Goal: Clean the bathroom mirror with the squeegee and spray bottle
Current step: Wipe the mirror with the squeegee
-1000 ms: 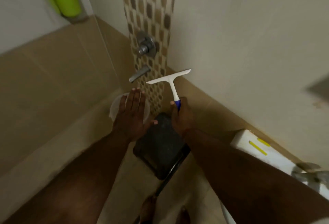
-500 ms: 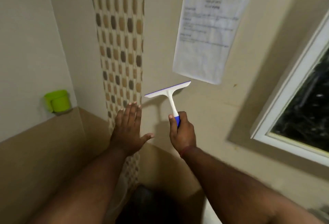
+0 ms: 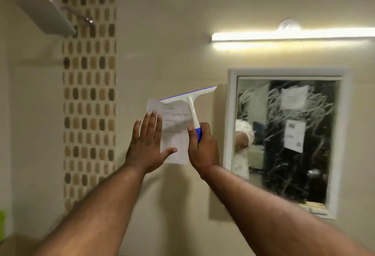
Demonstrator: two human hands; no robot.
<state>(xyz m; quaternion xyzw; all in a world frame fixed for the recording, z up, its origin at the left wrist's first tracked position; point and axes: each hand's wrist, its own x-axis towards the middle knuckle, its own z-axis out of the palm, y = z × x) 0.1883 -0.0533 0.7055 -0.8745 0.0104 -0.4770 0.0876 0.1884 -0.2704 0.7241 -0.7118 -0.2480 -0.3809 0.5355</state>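
A: Right hand (image 3: 203, 146)?
B: Grips the squeegee (image 3: 190, 105) by its blue handle end. Blade is up and tilted, right tip higher, just left of the mirror (image 3: 288, 154).
A: Left hand (image 3: 148, 144)?
B: Fingers straight, thumb out, in front of the paper (image 3: 176, 133) on the wall (image 3: 162, 32). Cannot tell if it touches.
A: Mirror state?
B: White frame, right side of the wall. Glass covered in white streaks. Lit light bar (image 3: 292, 36) above it.
A: Left side of the wall?
B: Brown mosaic strip (image 3: 89, 85) running up; shower head (image 3: 46, 18) near the top left corner.

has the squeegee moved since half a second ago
Yes: the squeegee rose, from below the wall paper to across its top edge.
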